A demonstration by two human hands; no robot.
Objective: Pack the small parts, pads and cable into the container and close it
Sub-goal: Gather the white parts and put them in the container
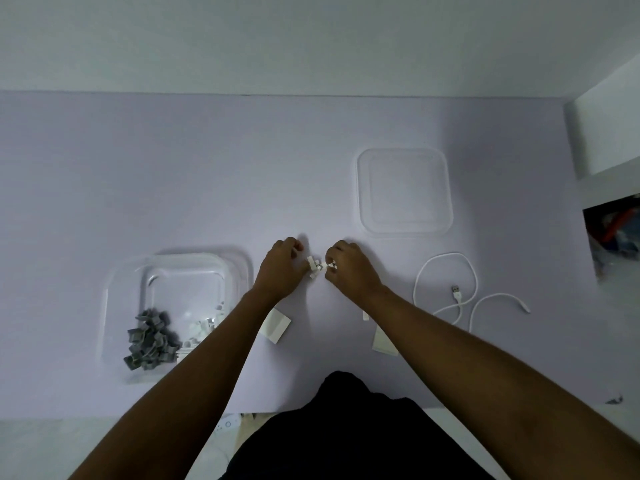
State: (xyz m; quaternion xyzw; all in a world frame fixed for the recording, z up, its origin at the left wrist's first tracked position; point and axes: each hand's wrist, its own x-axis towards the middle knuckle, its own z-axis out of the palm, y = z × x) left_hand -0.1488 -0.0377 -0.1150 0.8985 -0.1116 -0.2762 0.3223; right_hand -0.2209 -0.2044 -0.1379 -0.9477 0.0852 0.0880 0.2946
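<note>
A cluster of white parts point(318, 268) is pinched between both hands mid-bench. The left hand point(280, 268) is curled on the cluster's left edge and the right hand point(349, 271) is curled on its right edge. How many pieces are held can't be told.

The container point(108, 306) sits open at 8 o'clock from the hands. Grey parts point(150, 341) are heaped at its near-left corner, and more white bits point(204, 327) lie beside them. Two pads point(277, 325) point(382, 342) lie flat at 6 o'clock, partly under the forearms. The cable point(446, 289) is loosely looped at 3 o'clock with both plugs free. The lid point(403, 192) lies at 1 o'clock, well apart from the container.

Risks:
- Loose pieces may be dropped on the carry to 8 o'clock, since the cluster is held only at its edges. White on the pale bench point(207, 168) would be hard to spot.
- The pads may be dragged or flipped by a forearm as it swings left.
- The grey heap is stacked high at the container wall and may be spilled over the rim or caught under the lid.
- If the cable is not coiled tighter, a loop may spring up and stop the lid from seating.

No brand, label or writing can be read. Clutter point(616, 233) at the 3 o'clock edge is too blurred to identify.
</note>
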